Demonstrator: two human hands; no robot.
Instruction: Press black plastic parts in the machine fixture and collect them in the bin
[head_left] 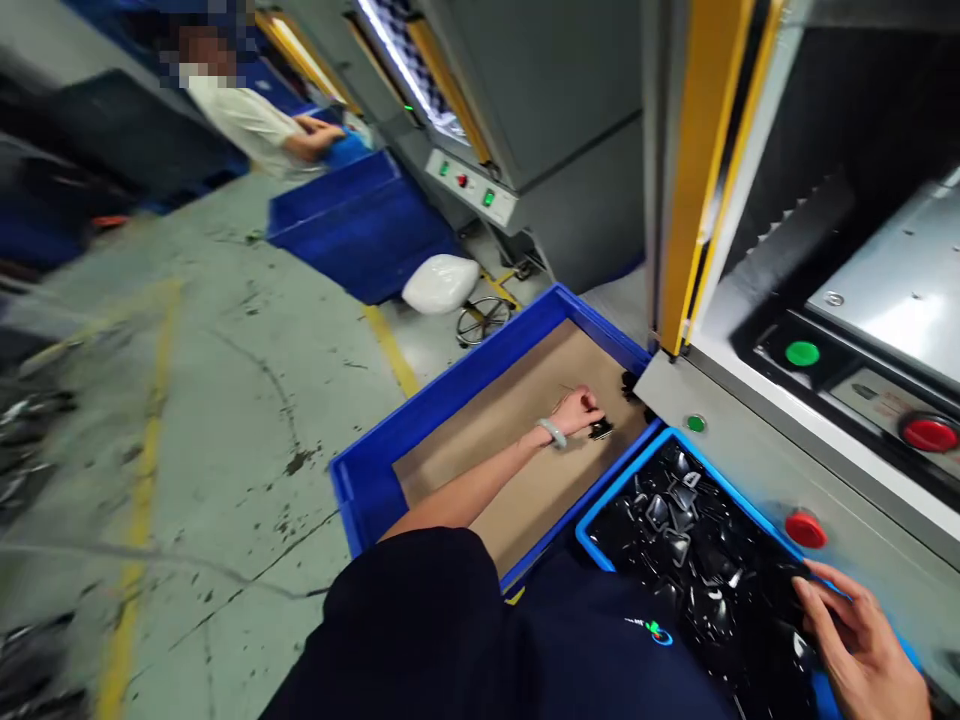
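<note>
Left hand [576, 412]: grip closed on a small black part [600, 430], held above the cardboard liner of a blue crate [450, 400]. Right hand [859, 640]: grip open, beside a blue-rimmed tray [622, 497] of glossy black angular parts [675, 540].

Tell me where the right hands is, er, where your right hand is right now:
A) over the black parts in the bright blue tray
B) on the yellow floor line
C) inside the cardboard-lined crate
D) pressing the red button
A. The right hand sits at the lower right of the view, its spread fingers over the black parts in the bright blue tray.
</note>
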